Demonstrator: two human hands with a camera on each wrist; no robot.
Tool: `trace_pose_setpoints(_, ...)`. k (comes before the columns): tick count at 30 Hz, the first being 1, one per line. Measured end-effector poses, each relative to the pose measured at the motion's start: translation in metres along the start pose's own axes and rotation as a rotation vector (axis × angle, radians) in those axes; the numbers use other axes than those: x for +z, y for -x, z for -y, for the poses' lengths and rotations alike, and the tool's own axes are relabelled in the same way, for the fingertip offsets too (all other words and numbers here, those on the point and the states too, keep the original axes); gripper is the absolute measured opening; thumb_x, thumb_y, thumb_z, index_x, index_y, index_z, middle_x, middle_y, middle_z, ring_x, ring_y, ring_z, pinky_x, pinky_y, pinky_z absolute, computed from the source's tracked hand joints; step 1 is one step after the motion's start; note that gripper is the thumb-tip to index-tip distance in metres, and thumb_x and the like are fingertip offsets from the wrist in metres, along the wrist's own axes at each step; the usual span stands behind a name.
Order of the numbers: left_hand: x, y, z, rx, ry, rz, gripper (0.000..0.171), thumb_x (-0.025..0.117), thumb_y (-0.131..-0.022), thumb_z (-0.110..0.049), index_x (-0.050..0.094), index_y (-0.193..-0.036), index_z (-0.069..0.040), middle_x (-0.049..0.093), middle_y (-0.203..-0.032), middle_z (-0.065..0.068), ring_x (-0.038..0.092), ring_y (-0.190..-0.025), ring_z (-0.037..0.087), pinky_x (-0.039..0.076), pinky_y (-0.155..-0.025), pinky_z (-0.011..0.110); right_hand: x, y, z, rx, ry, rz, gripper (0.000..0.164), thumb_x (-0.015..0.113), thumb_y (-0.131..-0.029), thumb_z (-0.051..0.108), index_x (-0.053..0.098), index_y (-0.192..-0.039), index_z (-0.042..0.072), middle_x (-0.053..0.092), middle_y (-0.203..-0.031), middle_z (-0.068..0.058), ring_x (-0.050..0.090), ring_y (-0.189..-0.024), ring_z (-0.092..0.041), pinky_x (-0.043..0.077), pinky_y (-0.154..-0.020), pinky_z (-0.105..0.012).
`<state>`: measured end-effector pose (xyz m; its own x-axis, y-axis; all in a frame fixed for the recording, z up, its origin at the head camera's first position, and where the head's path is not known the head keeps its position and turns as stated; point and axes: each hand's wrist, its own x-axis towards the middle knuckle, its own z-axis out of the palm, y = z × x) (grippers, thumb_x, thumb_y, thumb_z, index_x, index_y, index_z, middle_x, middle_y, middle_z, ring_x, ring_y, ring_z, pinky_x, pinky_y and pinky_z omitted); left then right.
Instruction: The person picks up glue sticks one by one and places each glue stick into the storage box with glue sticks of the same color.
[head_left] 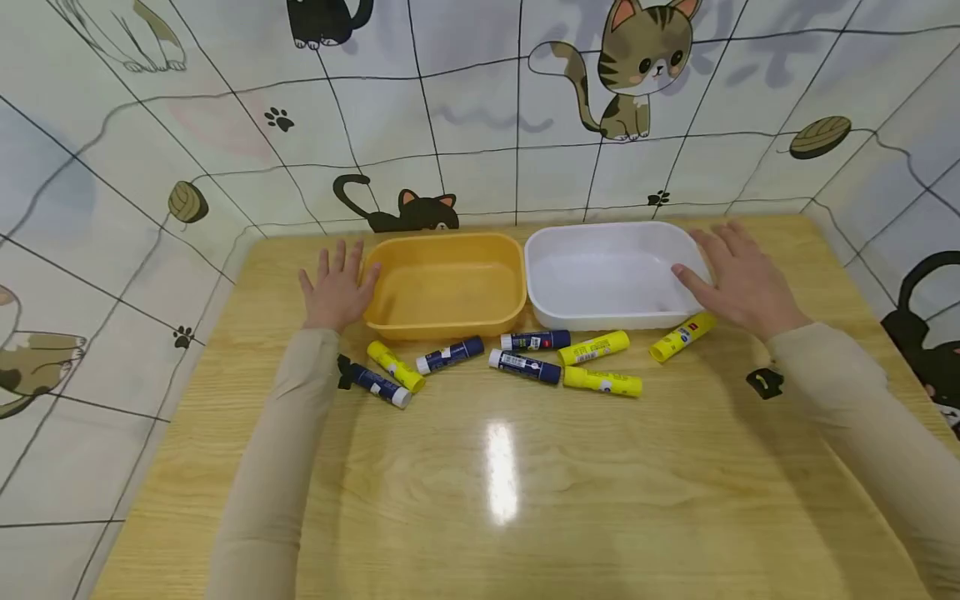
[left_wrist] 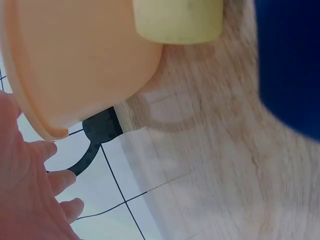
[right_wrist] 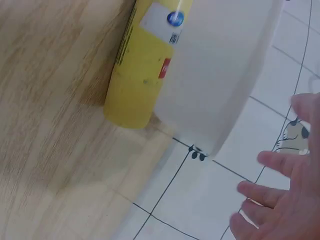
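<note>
My left hand (head_left: 337,287) has its fingers spread at the left rim of an orange-yellow plastic tray (head_left: 450,329). On the other side my right hand (head_left: 738,279), fingers also outstretched, is at the right rim of a white tray (head_left: 611,322). Both trays stand side by side, with nothing lying in them. In front lie several glue sticks, some yellow (head_left: 603,382), some dark blue with white ends (head_left: 525,367). One yellow glue stick (right_wrist: 137,70) leans close along the white tray's near right corner. Nearest the left forearm are a blue glue stick (head_left: 380,387) and a yellow one (head_left: 395,365).
The wooden table (head_left: 450,500) meets a wall covering (head_left: 480,117) with cat drawings behind the trays, and similar covering runs along both sides. Light glares off the tabletop in the middle. A black strap piece (head_left: 765,382) shows beside the right sleeve.
</note>
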<state>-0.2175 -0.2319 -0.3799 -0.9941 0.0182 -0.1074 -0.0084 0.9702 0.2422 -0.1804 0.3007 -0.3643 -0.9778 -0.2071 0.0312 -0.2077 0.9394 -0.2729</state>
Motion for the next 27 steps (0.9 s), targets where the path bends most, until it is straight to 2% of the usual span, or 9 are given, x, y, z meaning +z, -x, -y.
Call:
trace_pose_setpoints(3, 0.0, -0.002, 0.0, -0.002, 0.004, -0.006, 0.07, 0.018, -0.1, -0.057, 0.009, -0.157, -0.018, 0.003, -0.16, 0.015, -0.002, -0.144, 0.04, -0.007, -0.106, 0.067, -0.004, 0.009, 0.007, 0.006, -0.048, -0.044, 0.069, 0.04, -0.1, 0.047, 0.033, -0.145, -0.005, 0.032, -0.142, -0.032, 0.028, -0.131, -0.05, 0.03, -0.096, -0.069)
trace_pose_setpoints(5, 0.001, -0.002, 0.0, -0.002, 0.01, -0.002, 0.069, 0.019, -0.101, -0.056, 0.01, -0.157, -0.017, 0.003, -0.16, 0.016, -0.002, -0.144, 0.04, -0.007, -0.106, 0.067, -0.007, 0.016, 0.01, 0.0, -0.064, -0.062, 0.063, 0.044, -0.1, 0.042, 0.038, -0.141, -0.007, 0.037, -0.137, -0.032, 0.037, -0.122, -0.051, 0.034, -0.091, -0.068)
trace_pose_setpoints(10, 0.003, 0.0, 0.001, -0.002, 0.027, 0.011, 0.065, 0.023, -0.102, -0.049, 0.009, -0.157, -0.016, 0.003, -0.16, 0.018, 0.0, -0.144, 0.042, -0.008, -0.106, 0.067, -0.016, 0.035, 0.016, 0.0, -0.029, -0.061, 0.047, 0.054, -0.098, 0.028, 0.051, -0.126, -0.01, 0.049, -0.123, -0.034, 0.05, -0.105, -0.05, 0.043, -0.077, -0.064)
trace_pose_setpoints(13, 0.005, 0.0, 0.002, 0.013, 0.043, 0.016, 0.063, 0.025, -0.103, -0.043, 0.008, -0.157, -0.015, 0.003, -0.159, 0.02, 0.001, -0.143, 0.043, -0.007, -0.105, 0.067, -0.019, 0.045, 0.016, 0.023, 0.008, -0.034, 0.038, 0.056, -0.096, 0.025, 0.059, -0.109, -0.01, 0.06, -0.103, -0.029, 0.058, -0.087, -0.042, 0.047, -0.067, -0.056)
trace_pose_setpoints(16, 0.006, -0.002, -0.001, 0.039, 0.082, 0.037, 0.061, 0.026, -0.104, -0.038, 0.006, -0.157, -0.013, 0.002, -0.159, 0.022, 0.002, -0.143, 0.044, -0.005, -0.105, 0.068, -0.022, 0.056, 0.012, 0.047, 0.033, 0.015, 0.031, 0.058, -0.095, 0.024, 0.061, -0.093, -0.006, 0.062, -0.079, -0.017, 0.056, -0.067, -0.029, 0.046, -0.054, -0.043)
trace_pose_setpoints(19, 0.006, -0.002, -0.002, 0.058, 0.123, 0.048, 0.06, 0.026, -0.104, -0.034, 0.006, -0.156, -0.012, 0.003, -0.158, 0.023, 0.004, -0.143, 0.045, -0.003, -0.105, 0.069, -0.017, 0.063, 0.007, 0.082, 0.05, 0.102, 0.03, 0.058, -0.094, 0.026, 0.059, -0.088, -0.004, 0.057, -0.068, -0.007, 0.048, -0.057, -0.022, 0.038, -0.046, -0.034)
trace_pose_setpoints(23, 0.006, -0.001, -0.001, 0.06, 0.142, 0.039, 0.059, 0.027, -0.104, -0.031, 0.01, -0.156, -0.009, 0.006, -0.157, 0.025, 0.005, -0.142, 0.046, -0.003, -0.105, 0.069, -0.001, 0.063, 0.005, 0.149, 0.028, 0.186, 0.038, 0.056, -0.095, 0.034, 0.059, -0.087, -0.003, 0.054, -0.064, -0.004, 0.048, -0.055, -0.022, 0.037, -0.043, -0.033)
trace_pose_setpoints(27, 0.006, 0.0, 0.003, 0.064, 0.157, 0.038, 0.058, 0.027, -0.104, -0.03, 0.013, -0.155, -0.006, 0.009, -0.156, 0.027, 0.006, -0.142, 0.047, -0.004, -0.104, 0.07, 0.011, 0.058, 0.005, 0.224, -0.015, 0.198, 0.047, 0.05, -0.096, 0.045, 0.058, -0.077, 0.002, 0.052, -0.061, -0.004, 0.047, -0.053, -0.022, 0.035, -0.041, -0.033)
